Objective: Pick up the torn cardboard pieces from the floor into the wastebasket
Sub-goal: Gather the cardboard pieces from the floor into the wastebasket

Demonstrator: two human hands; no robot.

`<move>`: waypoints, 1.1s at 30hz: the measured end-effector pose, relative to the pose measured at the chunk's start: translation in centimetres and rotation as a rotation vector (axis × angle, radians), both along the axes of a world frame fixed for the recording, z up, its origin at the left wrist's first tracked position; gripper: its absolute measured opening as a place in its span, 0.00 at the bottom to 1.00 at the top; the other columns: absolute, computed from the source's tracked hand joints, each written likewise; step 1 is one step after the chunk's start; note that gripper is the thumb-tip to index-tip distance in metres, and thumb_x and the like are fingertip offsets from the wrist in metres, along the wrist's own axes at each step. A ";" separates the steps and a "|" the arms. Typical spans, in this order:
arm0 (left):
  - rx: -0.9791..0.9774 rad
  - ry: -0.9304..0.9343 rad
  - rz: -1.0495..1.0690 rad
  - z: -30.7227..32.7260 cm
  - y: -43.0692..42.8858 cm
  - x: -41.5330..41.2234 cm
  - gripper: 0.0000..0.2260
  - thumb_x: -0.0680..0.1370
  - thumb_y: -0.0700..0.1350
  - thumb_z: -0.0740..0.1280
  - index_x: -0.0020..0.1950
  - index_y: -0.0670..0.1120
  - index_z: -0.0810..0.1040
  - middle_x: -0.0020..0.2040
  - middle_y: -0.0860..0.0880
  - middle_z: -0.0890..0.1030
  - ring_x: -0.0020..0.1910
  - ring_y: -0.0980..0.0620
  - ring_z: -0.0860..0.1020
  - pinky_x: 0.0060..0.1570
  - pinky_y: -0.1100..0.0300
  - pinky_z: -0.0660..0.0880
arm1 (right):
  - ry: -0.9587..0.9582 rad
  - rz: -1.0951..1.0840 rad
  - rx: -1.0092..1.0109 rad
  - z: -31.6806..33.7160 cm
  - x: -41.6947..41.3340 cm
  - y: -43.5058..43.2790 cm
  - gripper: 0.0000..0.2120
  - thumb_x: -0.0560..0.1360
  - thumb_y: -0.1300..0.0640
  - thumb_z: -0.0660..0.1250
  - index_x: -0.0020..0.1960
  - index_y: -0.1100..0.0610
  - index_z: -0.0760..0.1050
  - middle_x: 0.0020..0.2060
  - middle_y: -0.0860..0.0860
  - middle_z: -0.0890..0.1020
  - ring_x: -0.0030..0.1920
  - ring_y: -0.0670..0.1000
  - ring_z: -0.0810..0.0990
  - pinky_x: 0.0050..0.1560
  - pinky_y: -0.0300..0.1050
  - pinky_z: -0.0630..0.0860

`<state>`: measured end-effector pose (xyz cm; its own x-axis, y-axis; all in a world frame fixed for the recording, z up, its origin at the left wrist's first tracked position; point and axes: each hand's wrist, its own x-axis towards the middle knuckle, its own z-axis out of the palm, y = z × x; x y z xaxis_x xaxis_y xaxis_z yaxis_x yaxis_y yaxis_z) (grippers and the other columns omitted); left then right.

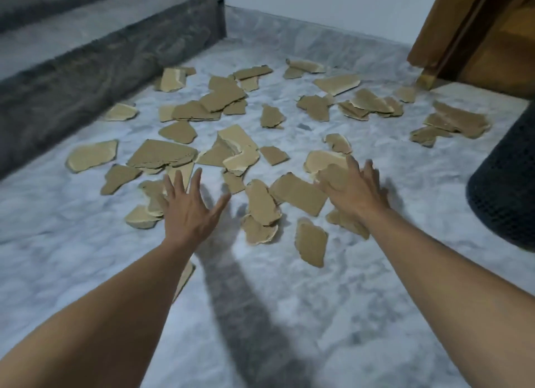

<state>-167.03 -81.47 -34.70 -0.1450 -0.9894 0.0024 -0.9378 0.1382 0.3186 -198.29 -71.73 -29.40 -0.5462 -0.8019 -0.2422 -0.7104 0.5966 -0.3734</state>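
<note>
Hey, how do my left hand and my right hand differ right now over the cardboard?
The left hand has its fingers spread and holds nothing. A cardboard piece covers the thumb side of the right hand, though blur hides whether it is gripped. The left hand is on the side of the grey step, while the right hand is nearer the black mesh wastebasket. Both reach forward, backs up.

Torn brown cardboard pieces: matt paper board, ragged fibrous edges, paler peeled inner layer on several.
White-grey veined marble floor: smooth stone, faint sheen.
Dark grey mottled stone step: coarser, dull.
Black mesh wastebasket: open grid, matt; material unclear.
Brown wooden door: smooth, satin.
White wall: matt paint.
</note>
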 end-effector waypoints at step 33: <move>-0.061 0.142 -0.090 -3.6 -9.4 -0.3 0.35 0.77 0.73 0.50 0.77 0.54 0.63 0.78 0.49 0.67 0.76 0.42 0.61 0.70 0.42 0.58 | -0.076 0.224 -0.296 -8.2 11.4 -18.6 0.29 0.76 0.37 0.65 0.73 0.49 0.67 0.71 0.52 0.69 0.72 0.57 0.65 0.71 0.54 0.60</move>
